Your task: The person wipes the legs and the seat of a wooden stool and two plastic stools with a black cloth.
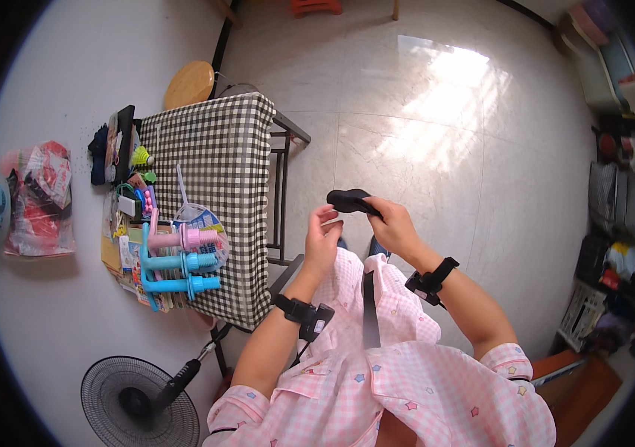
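A black, soft-looking article (348,200), perhaps of folded cloth, is gripped at its right end by my right hand (391,223), thumb and fingers closed on it. Its exact kind cannot be told. My left hand (323,237) is just below its left end, fingers apart and slightly curled, with nothing held in them; the fingertips are very near the article, and whether they touch it is unclear. Both wrists wear black straps with small black boxes. The two hands are over my lap and the floor, above dark blue footwear.
At left stands a table with a checkered cloth (211,145), bearing blue and pink plastic parts (175,262), a round hand fan (197,215) and papers. A black electric fan (138,399) is at lower left. Crates and piled goods (580,315) line the right side.
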`<state>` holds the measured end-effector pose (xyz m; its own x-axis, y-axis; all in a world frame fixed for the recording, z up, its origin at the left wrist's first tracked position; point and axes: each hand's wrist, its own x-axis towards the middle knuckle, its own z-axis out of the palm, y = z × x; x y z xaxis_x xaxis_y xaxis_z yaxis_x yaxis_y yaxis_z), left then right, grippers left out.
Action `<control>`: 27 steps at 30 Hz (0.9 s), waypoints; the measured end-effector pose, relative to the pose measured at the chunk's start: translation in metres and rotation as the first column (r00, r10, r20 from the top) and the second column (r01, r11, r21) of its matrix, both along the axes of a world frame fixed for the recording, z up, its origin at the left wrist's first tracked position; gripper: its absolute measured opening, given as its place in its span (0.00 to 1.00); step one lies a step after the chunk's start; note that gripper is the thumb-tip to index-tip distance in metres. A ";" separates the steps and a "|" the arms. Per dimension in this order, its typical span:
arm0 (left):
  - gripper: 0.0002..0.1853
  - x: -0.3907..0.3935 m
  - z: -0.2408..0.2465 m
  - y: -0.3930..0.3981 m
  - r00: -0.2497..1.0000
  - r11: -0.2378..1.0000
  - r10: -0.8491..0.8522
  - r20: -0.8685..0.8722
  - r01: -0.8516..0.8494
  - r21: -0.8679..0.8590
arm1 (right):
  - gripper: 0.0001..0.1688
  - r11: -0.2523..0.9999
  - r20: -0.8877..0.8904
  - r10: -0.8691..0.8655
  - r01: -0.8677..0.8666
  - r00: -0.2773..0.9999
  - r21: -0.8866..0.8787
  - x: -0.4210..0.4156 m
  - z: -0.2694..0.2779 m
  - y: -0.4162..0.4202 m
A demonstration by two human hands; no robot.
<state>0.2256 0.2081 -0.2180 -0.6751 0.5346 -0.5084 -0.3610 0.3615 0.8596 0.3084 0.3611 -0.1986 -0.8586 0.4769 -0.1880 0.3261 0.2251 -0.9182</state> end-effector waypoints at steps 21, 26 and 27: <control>0.19 -0.244 -0.237 0.107 0.235 0.248 0.969 0.081 -0.919 -0.308 | 0.20 0.907 0.246 0.415 -0.418 0.876 -0.043 -0.379 -0.242 0.106; 0.24 -0.278 -0.253 0.121 0.314 0.314 0.940 0.133 -0.949 0.023 | 0.26 0.734 -0.125 0.612 -0.620 0.781 -0.278 -0.426 -0.287 0.068; 0.25 -0.287 -0.252 0.125 0.303 0.268 0.918 0.255 -0.950 0.162 | 0.26 0.673 -0.139 0.629 -0.626 0.764 -0.393 -0.422 -0.296 0.064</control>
